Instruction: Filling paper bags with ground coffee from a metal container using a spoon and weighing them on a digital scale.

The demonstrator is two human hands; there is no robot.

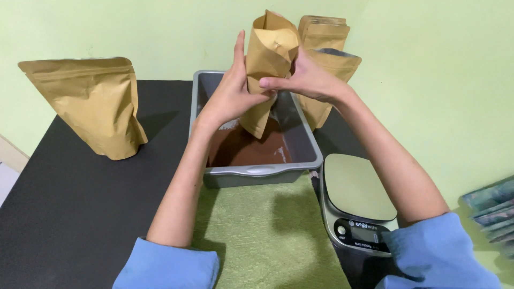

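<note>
Blue sleeves frame the bottom edge of our view, and between them a green mat (267, 230) covers the near part of the black table (80, 198). At about four o'clock from the mat's middle sits a digital kitchen scale (357, 206) with a bare, pale platform. Just beyond the mat, at twelve o'clock, we see a grey plastic tub (257, 172) holding brown powder (243, 150) across its floor.

Above the tub we hold a kraft-paper stand-up pouch (269, 59), tilted, its mouth up and its lower corner hanging over the powder. Our left hand (231, 91) wraps the pouch's left side, fingers closed on the paper with one finger pointing straight up. Our right hand (305, 79) clasps the right side, thumb pressed across the front of the pouch.

At nine o'clock from the tub, well apart, a larger kraft pouch (96, 104) stands upright on the table. Farthest off, at one o'clock behind our right hand, more kraft pouches (327, 51) lean against the pale green wall (428, 64). At the far right edge, three o'clock from the scale, lies a stack of grey-blue flat packs (495, 211).
</note>
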